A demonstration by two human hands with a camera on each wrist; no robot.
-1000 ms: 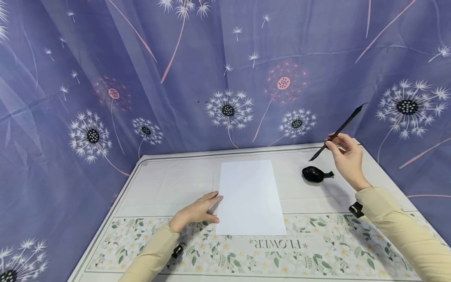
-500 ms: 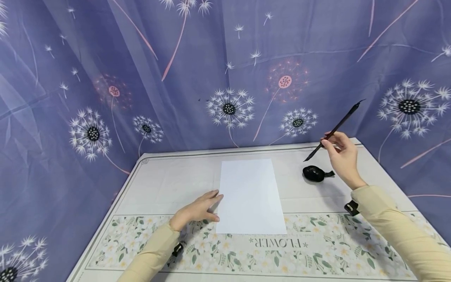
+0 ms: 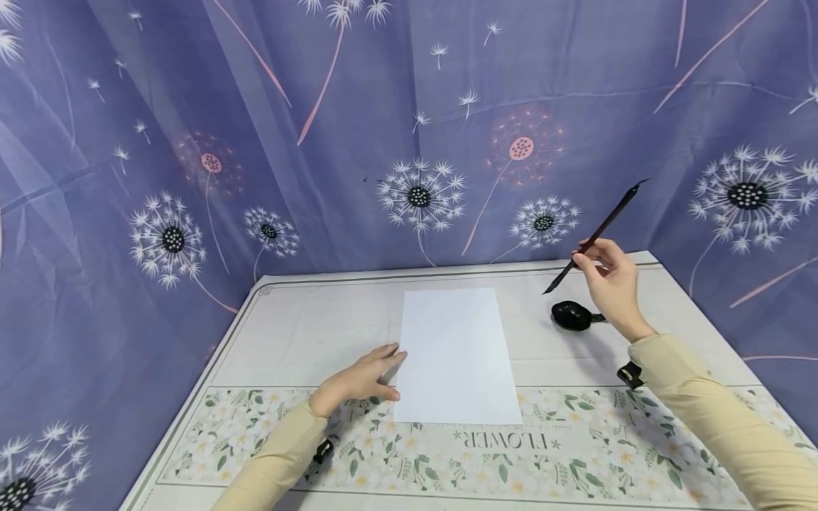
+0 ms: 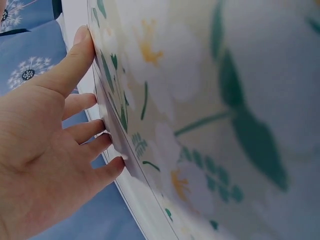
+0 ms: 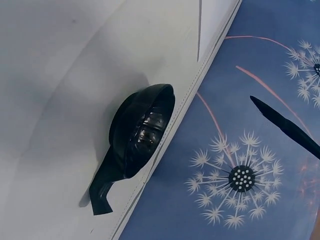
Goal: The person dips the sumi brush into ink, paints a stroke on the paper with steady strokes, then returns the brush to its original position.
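Note:
My right hand (image 3: 613, 287) pinches a dark writing brush (image 3: 597, 231) between thumb and fingers, its bristle tip slanting down to the left above the table. Below and left of that hand sits a black ink dish (image 3: 571, 316) with a short handle, glossy inside in the right wrist view, where the brush's tip (image 5: 270, 112) also shows. The fingertips of my left hand (image 3: 361, 380) rest at the left edge of a white sheet of paper (image 3: 456, 355). In the left wrist view the left hand (image 4: 55, 135) has its fingers spread, holding nothing.
A white tablecloth (image 3: 307, 326) with a floral band (image 3: 255, 440) covers the table. Blue curtain (image 3: 345, 234) printed with dandelions hangs behind it and along both sides.
My right hand has moved left with the brush, so the brush tip now lies left of the ink dish. The left hand has stayed at the paper's edge.

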